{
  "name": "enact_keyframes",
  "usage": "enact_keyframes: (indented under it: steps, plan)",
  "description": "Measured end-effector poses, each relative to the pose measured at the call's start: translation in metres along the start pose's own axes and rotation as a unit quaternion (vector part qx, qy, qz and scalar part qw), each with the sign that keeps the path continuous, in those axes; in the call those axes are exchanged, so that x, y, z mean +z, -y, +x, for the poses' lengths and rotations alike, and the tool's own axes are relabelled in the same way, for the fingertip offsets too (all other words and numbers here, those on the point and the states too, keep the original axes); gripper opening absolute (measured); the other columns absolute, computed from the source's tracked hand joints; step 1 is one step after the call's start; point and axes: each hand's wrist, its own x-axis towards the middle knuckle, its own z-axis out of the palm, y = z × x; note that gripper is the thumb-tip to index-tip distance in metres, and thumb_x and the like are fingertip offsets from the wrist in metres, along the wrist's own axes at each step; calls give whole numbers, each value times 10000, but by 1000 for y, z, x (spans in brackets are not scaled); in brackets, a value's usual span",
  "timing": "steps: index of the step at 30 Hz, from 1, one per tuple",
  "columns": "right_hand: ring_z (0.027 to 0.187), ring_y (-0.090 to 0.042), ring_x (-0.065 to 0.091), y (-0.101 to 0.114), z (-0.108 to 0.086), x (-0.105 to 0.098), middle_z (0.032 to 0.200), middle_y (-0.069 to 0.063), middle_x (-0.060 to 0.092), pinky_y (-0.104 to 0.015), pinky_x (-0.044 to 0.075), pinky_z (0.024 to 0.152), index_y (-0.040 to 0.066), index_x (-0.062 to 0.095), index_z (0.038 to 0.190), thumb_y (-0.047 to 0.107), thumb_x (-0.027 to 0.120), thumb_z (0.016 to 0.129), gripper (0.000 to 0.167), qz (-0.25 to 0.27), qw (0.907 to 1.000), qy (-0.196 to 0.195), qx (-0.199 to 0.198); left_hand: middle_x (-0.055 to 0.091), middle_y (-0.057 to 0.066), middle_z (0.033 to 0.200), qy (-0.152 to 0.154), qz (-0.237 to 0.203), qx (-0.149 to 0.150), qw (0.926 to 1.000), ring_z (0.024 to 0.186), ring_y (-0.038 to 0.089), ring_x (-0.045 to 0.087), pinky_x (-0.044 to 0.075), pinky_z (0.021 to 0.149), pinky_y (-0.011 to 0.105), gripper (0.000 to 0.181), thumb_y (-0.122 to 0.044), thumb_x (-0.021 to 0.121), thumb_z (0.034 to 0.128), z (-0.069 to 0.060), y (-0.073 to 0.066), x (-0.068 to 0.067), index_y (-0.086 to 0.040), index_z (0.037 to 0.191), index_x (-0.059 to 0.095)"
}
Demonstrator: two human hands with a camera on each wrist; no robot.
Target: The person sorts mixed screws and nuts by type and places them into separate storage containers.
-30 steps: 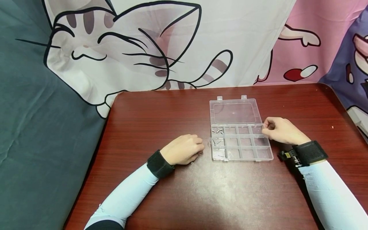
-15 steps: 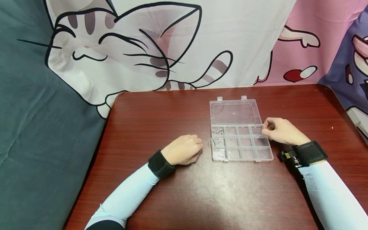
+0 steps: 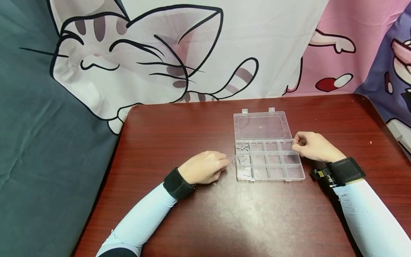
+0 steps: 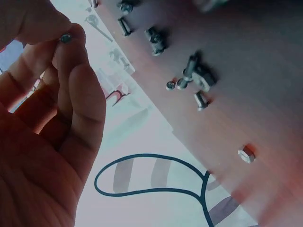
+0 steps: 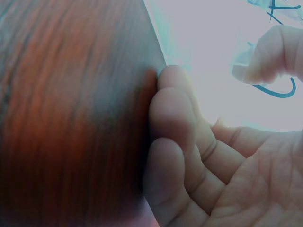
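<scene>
A clear compartment box point(image 3: 276, 179) lies with its lid point(image 3: 260, 127) folded back; small metal pieces point(image 3: 244, 147) sit in its left compartments. Left of the box, my left hand point(image 3: 203, 167) is low over the table; in the left wrist view its thumb and forefinger pinch a small metal piece point(image 4: 65, 38). My right hand point(image 3: 318, 145) grips the box's right edge near the hinge. In the right wrist view the thumb of my right hand point(image 5: 222, 156) stands apart from the curled fingers, and bright glare hides the box wall.
Loose screws point(image 4: 201, 73) and a nut point(image 4: 246, 153) lie on the brown table point(image 4: 227, 118). A tiny ring-like piece point(image 3: 214, 183) is below my left hand. A printed cloth point(image 3: 273, 43) hangs behind the table's far edge.
My left hand has shifted slightly right toward the box, and the tiny piece below it shows clear of the fingers again. My right hand and the box have not visibly moved.
</scene>
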Motion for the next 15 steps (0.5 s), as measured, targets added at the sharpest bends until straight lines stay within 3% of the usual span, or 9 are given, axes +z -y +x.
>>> enact_keyframes:
  steps: [7,15]
  plan:
    - [636,-114,576,-1,-1,1,704,14,626,-268,399,597,128,619,891,173,638,887,50,26,10000,-41,5,467,-50,770,-214,259,17,9994,689,132,491,465,667,261,149,-32,587,836,5,2,-6,-178,866,583]
    - [649,-121,567,0,-1,0,714,9,621,-270,399,604,125,620,894,176,637,893,54,32,10000,-19,-10,471,-35,782,-282,218,139,9993,709,145,487,452,680,268,139,-32,554,858,23,-2,-15,-160,877,605]
